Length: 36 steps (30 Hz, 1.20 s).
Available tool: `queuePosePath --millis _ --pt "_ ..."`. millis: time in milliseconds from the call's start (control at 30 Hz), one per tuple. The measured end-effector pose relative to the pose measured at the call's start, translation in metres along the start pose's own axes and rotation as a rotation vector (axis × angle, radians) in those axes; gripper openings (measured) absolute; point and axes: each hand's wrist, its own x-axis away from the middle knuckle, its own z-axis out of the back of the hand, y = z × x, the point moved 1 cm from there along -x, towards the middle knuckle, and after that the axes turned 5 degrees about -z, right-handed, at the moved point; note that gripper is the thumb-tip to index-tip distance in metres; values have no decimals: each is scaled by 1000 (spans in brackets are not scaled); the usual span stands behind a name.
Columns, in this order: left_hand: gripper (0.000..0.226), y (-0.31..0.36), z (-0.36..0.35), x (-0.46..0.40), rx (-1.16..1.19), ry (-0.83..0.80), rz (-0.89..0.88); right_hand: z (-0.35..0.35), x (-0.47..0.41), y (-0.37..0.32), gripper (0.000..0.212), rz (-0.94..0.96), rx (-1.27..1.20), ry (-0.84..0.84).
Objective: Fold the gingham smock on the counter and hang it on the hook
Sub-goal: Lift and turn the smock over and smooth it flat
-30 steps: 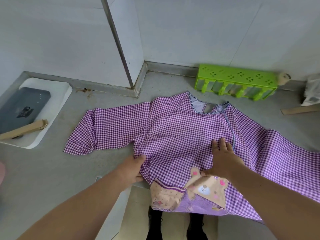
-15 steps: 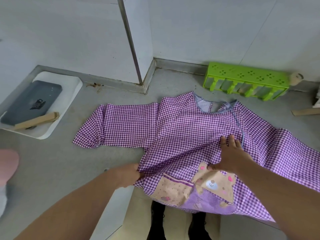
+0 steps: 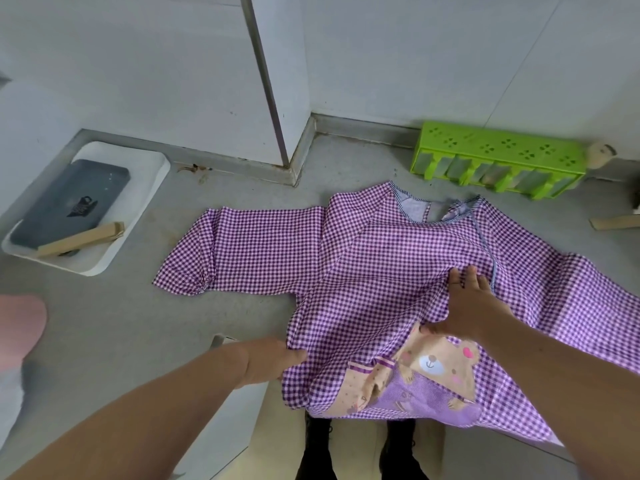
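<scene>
The smock [image 3: 398,271] lies spread on the counter [image 3: 121,323] at frame centre, its hem overhanging the near edge. The left hand [image 3: 273,362] grips the smock's left side edge, fingers tucked under the cloth. The right hand [image 3: 467,306] presses flat on the front, fingers extended. Bare counter lies left of the sleeve, up to the tray [image 3: 145,188] at upper left. A green rack [image 3: 498,161] stands against the wall at upper right.

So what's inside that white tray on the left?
The white tray holds a dark grey slab with a small black clip on top and a wooden stick across its near edge. Anything beneath the slab is hidden.
</scene>
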Motion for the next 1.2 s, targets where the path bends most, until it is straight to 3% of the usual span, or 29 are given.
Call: queuePosePath --millis 100,233,400,600,800,867,967,1067,1133,1200 --pt "57 -3 0 -5 86 -52 -34 1 0 0 162 -6 -4 -1" --pt "57 -3 -11 -16 9 -133 -90 2 -3 1 165 -13 -22 -6" --pt "30 7 -20 -24 -27 -69 -134 1 -7 3 165 -15 -16 0" --pt "56 -7 -16 -28 -284 -132 87 3 -9 4 165 -12 5 3" --pt "92 -5 11 -23 -244 -189 340 5 -13 5 171 -32 10 -5" --pt "95 1 25 -20 -319 -80 288 8 -13 4 169 -44 27 -26" --pt "78 4 55 -21 -481 371 75 17 -11 -4 159 -48 41 -34" --pt "44 -5 78 -29 -492 742 -75 24 -1 -24 119 -1 -43 81" --pt "37 -10 85 -36 -507 791 -121 25 4 -45 103 34 -100 83" --pt "53 -15 91 -43 -561 712 -84 20 5 -64 114 28 -73 20"
